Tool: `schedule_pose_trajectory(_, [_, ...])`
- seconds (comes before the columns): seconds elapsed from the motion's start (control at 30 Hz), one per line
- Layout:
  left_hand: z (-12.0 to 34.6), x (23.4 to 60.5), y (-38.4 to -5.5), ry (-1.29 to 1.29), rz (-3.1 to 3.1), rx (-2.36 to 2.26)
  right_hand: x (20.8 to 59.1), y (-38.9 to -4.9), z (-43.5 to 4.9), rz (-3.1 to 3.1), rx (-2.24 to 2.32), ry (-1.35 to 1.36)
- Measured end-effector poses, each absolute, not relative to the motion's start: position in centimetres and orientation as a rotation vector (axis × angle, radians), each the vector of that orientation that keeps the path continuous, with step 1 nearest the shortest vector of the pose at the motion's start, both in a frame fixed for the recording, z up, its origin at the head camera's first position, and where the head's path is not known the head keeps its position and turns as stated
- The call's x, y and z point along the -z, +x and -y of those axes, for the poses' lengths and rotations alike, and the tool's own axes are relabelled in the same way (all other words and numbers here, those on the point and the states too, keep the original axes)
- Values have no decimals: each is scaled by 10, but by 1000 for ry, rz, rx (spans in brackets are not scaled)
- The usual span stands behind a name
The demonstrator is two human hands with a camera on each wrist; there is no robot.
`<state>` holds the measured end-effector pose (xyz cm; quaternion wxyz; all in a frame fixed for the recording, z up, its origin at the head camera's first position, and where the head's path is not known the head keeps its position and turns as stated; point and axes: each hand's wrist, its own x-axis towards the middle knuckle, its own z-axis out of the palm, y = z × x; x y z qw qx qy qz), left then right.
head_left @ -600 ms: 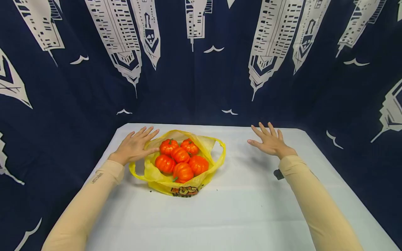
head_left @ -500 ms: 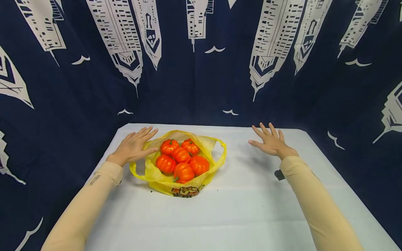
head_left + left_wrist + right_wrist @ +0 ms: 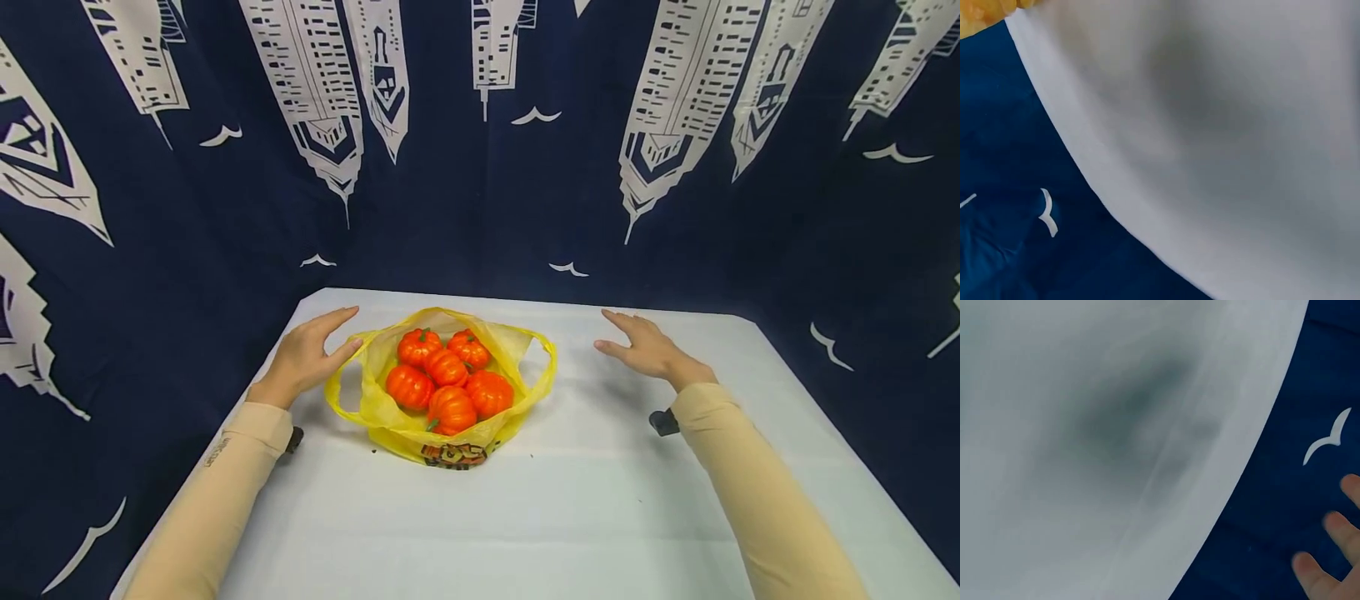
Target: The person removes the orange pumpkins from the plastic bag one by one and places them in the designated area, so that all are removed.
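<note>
A yellow plastic bag [image 3: 401, 437] with loop handles stands with its mouth wide open on the white table. Several glossy, ribbed orange-red pumpkin-like pieces [image 3: 452, 410] with green stems lie inside it. My left hand [image 3: 303, 358] is raised just left of the bag, fingers extended, thumb tip close to the bag's left rim and handle. My right hand [image 3: 651, 348] hovers to the right, well apart from the bag, its fingers extended and holding nothing. In the right wrist view, spread fingers [image 3: 1342, 534] show at the lower right.
The white table [image 3: 540, 517] has cut corners at its far edge. Behind and beside it hangs a navy cloth [image 3: 465, 225] printed with white buildings and birds. A dark wrist camera [image 3: 663, 422] sits under the right sleeve.
Both hands have turned from palms-down with spread fingers to a more edge-on pose with fingers closer together. The head view has shifted slightly; the bag and its contents stay put.
</note>
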<state>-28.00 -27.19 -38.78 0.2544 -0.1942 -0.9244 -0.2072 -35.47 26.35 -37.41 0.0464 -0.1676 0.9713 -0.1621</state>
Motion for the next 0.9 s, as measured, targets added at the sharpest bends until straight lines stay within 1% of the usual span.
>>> schedule_pose_trajectory(0.13, [274,396,-276,-479,2470,651,374,-353,-253,-2933,595,-546])
schedule_pose_trajectory(0.43, [277,408,-269,-411,2380,864,373,-345,-240,-2924,666,-565])
schedule_pose_trajectory(0.67, [275,420,-262,-466,2360,927,376,-341,-237,-2901,738,-563])
schedule_pose_trajectory(0.9, [271,423,-251,-483,2461,965,378,-334,-230,-2877,800,-582])
